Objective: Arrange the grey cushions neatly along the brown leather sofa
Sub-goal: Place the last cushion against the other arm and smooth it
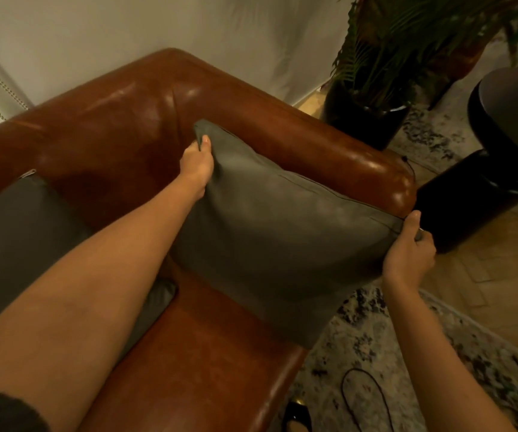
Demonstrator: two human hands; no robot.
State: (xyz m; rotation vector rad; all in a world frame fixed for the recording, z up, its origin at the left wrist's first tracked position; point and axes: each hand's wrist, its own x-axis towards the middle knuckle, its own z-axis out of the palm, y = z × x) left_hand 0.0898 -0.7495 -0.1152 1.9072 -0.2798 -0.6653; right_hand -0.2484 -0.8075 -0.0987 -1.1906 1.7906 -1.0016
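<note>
Second cushion (18,244): lying at the left on the brown leather sofa (102,120); no writing readable
Left hand (196,165): pinching the grey cushion (270,232) at its top far corner
Grey cushion: standing against the sofa's right arm
Right hand (408,257): gripping the near top corner

1 head cam, looks fwd & down, close over sofa (145,98) corner, floor at right
</note>
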